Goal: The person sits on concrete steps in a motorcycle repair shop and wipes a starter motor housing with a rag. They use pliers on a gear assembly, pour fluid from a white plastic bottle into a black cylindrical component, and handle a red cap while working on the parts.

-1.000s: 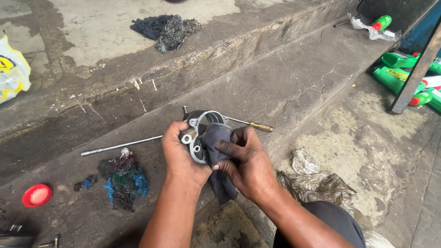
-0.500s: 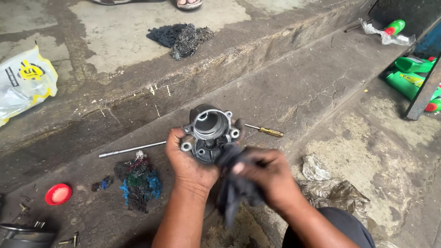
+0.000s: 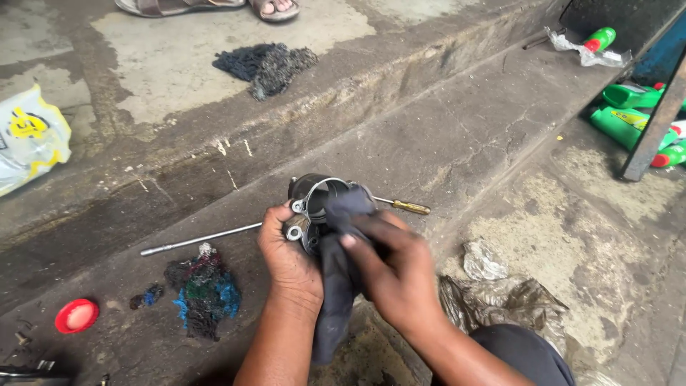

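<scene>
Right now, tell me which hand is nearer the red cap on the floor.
Left. The left hand grips the metal part, on the red cap's side; the right hand is farther off, behind the dark cloth.

Both forearms are bare from the lower edge of the view up to the wrists; no sleeve, cuff, watch or bracelet shows on either. The left hand (image 3: 289,257) and the right hand (image 3: 396,279) are bare as well, with no gloves and no rings visible on the fingers, and a pale fingernail shows on one right finger. At the lower right, a knee is covered in dark grey-blue trouser cloth (image 3: 529,354), plain and without visible pattern, seam or pocket.
</scene>
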